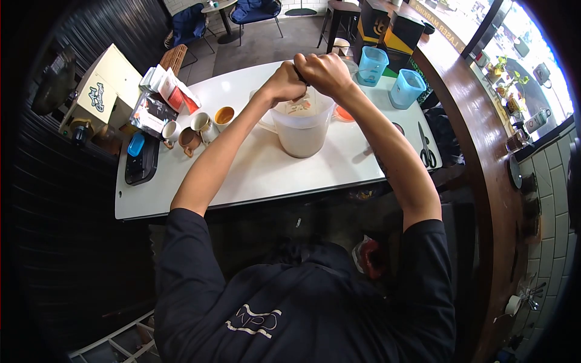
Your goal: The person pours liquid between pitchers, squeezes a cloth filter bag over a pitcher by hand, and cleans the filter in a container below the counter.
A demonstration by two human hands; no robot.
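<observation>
Both of my hands meet above a translucent white pitcher (pixel 302 134) that stands upright on the white table (pixel 242 175). My left hand (pixel 285 83) is closed, and my right hand (pixel 324 74) is closed against it, on its right side. What the fingers hold is hidden behind the knuckles. Beneath the hands, the pitcher's mouth shows something pale with reddish patches, too unclear to name. Partly behind my right wrist, an orange-red round item (pixel 344 114) sits beside the pitcher.
Several cups, one of them a brown mug (pixel 189 140), stand left of the pitcher near a black scale (pixel 142 163). Two blue containers (pixel 372 65) are at the back right. Black scissors (pixel 427 151) lie at the right edge. A wooden counter (pixel 484 181) runs along the right.
</observation>
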